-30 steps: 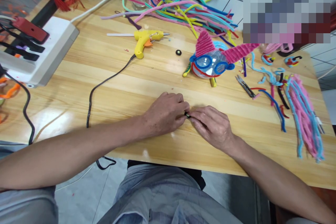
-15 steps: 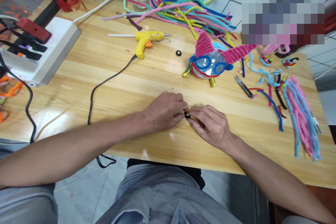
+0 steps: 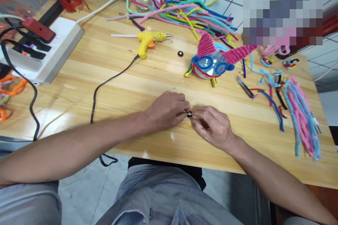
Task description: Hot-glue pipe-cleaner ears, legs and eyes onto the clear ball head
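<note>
Near the table's front edge my left hand (image 3: 169, 110) and my right hand (image 3: 213, 124) meet, thumbs and forefingers pinched. Between their fingertips is a small black piece with a pale centre (image 3: 189, 114), partly covered by the fingers. A similar black disc with a pale centre (image 3: 180, 53) lies alone farther back. Beyond my hands stands a clear plastic figure (image 3: 211, 65) with pink pipe-cleaner ears, blue ring glasses and a red curved line below them.
A yellow glue gun (image 3: 146, 42) lies back left, its cord trailing forward. The white power strip (image 3: 59, 47) is at the left. Thread snips (image 3: 244, 87) and pink-blue pipe cleaners (image 3: 301, 116) lie right. More pipe cleaners (image 3: 182, 14) are heaped by the wall.
The black piece has turned slightly between my fingertips, so its pale centre shows more. My hands stay in nearly the same place. The view has shifted a little.
</note>
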`<action>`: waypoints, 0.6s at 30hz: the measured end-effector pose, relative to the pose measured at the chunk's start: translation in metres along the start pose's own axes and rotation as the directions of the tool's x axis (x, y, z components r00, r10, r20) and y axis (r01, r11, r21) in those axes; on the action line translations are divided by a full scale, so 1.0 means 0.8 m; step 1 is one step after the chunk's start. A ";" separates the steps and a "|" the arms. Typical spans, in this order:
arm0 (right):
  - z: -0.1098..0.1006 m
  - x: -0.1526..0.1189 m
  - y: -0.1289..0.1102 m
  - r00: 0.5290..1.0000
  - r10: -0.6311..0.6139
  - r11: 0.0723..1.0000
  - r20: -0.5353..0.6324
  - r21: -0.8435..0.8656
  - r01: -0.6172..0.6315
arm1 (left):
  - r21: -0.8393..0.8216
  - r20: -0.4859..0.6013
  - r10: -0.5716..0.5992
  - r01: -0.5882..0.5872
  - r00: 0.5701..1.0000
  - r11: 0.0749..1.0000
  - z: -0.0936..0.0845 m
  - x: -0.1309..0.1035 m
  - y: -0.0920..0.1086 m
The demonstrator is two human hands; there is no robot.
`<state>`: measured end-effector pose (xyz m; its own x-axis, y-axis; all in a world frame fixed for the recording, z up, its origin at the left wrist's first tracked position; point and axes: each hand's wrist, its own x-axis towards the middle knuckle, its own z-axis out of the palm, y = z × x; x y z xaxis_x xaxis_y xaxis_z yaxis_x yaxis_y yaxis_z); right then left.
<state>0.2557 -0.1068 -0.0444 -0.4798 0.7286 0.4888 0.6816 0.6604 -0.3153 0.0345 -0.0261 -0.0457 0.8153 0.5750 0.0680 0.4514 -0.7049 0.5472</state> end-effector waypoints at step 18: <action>0.006 -0.002 0.000 0.998 0.070 0.991 0.009 -0.114 -0.068 | 0.072 0.006 0.028 -0.028 1.000 0.997 0.001 0.000 0.001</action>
<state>0.2539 -0.1072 -0.0490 -0.4361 0.7745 0.4582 0.7713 0.5840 -0.2530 0.0351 -0.0269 -0.0457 0.8297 0.5527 0.0778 0.4536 -0.7488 0.4833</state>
